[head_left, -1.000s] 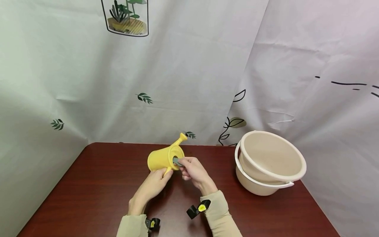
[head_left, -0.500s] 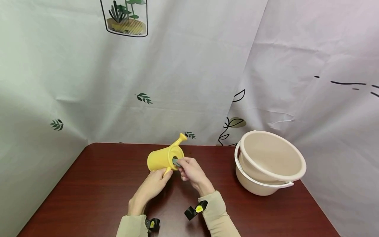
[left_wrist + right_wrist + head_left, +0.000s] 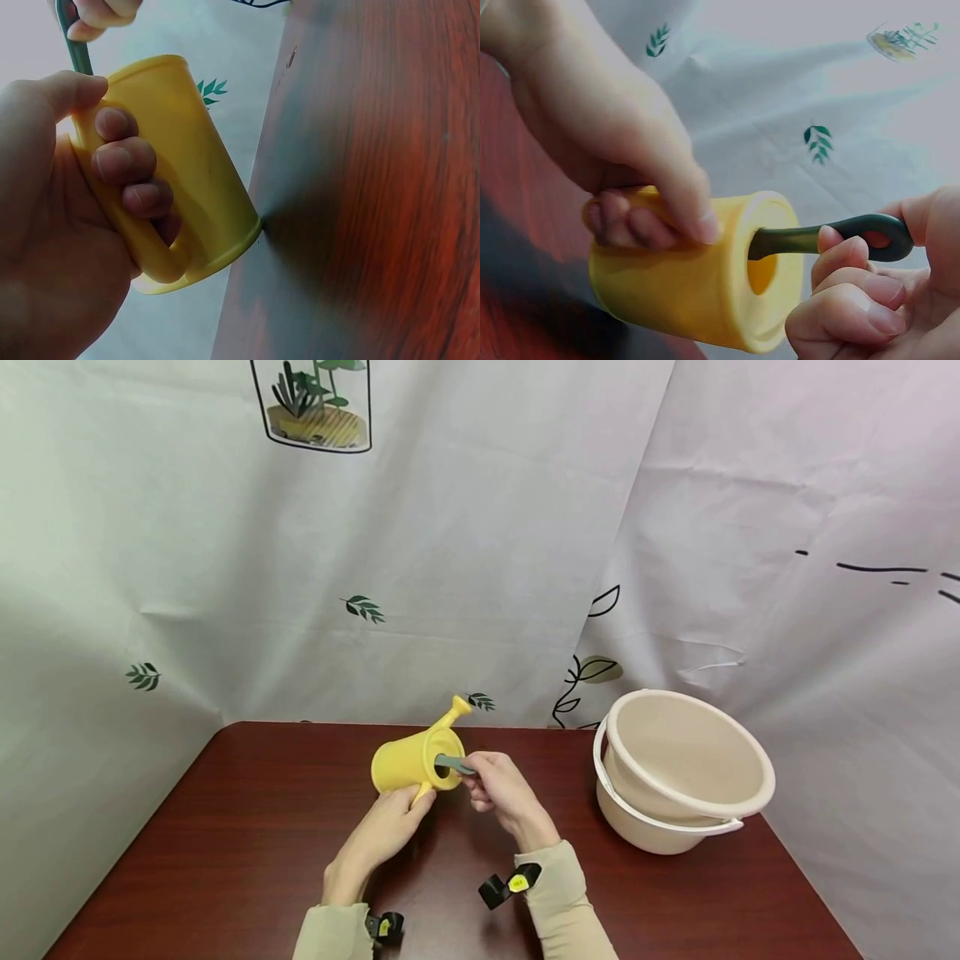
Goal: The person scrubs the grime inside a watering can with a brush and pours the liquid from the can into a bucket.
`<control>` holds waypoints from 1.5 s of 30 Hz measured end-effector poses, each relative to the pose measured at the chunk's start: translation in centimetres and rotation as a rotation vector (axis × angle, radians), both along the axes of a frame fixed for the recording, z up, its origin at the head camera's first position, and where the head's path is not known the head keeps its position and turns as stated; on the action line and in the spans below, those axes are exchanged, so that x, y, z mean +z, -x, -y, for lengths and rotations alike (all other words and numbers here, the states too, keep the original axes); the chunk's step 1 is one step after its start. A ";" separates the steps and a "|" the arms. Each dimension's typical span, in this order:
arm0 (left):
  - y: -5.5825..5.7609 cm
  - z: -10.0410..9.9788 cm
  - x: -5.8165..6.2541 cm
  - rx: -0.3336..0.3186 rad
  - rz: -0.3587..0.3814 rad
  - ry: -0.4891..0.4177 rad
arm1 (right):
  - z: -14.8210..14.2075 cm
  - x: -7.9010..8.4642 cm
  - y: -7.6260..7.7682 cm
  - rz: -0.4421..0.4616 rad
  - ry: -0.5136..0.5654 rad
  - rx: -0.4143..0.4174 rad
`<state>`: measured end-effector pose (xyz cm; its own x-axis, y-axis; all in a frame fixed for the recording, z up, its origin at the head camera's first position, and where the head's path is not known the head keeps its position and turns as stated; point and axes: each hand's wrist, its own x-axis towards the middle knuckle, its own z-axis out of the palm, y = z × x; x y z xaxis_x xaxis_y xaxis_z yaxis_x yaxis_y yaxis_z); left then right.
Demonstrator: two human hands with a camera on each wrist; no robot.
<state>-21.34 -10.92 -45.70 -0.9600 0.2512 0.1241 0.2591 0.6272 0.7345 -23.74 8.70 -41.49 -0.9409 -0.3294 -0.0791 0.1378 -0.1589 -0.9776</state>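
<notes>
A yellow watering can (image 3: 401,763) is tipped on its side above the table, its mouth turned to the right and its spout pointing up. My left hand (image 3: 382,831) grips the can's handle, with fingers wrapped round it in the left wrist view (image 3: 124,161). My right hand (image 3: 504,789) pinches the end of a dark green tool handle (image 3: 810,238) with a hole near its tip. The handle's other end goes into the can's opening, so the kind of tool is hidden.
Two cream buckets (image 3: 652,835), one tilted inside the other, stand at the right of the dark red-brown table (image 3: 225,843). A white printed cloth (image 3: 465,543) hangs behind the table's back edge.
My right hand has drawn slightly back to the right and up, and more of the green handle shows outside the can. The left hand and the can stay nearly in place.
</notes>
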 end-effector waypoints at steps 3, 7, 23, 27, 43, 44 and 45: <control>0.0 0.1 0.0 0.004 0.006 -0.009 | -0.4 0.4 -0.1 -0.009 -0.016 0.022; 0.0 0.1 0.0 0.006 0.000 -0.012 | -0.9 0.8 -0.3 -0.018 -0.052 0.041; 0.0 0.0 0.2 -0.008 -0.003 -0.009 | 0.0 -0.1 0.0 -0.029 -0.026 0.032; 0.0 0.0 0.2 -0.013 -0.007 0.000 | 0.7 -0.6 0.2 -0.024 0.005 -0.004; 0.0 0.0 0.2 -0.017 -0.001 0.001 | 2.2 -1.2 0.1 0.040 0.057 -0.067; 0.0 0.1 0.1 -0.017 0.000 0.002 | 2.1 -1.1 0.1 0.047 0.065 -0.069; 0.0 0.1 0.1 -0.017 0.001 0.001 | 1.9 -1.0 0.1 0.056 0.076 -0.070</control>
<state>-21.33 -11.01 -45.55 -0.9556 0.2680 0.1227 0.2691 0.6236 0.7339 -23.81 6.77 -42.53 -0.9566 -0.2698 -0.1101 0.1783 -0.2431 -0.9535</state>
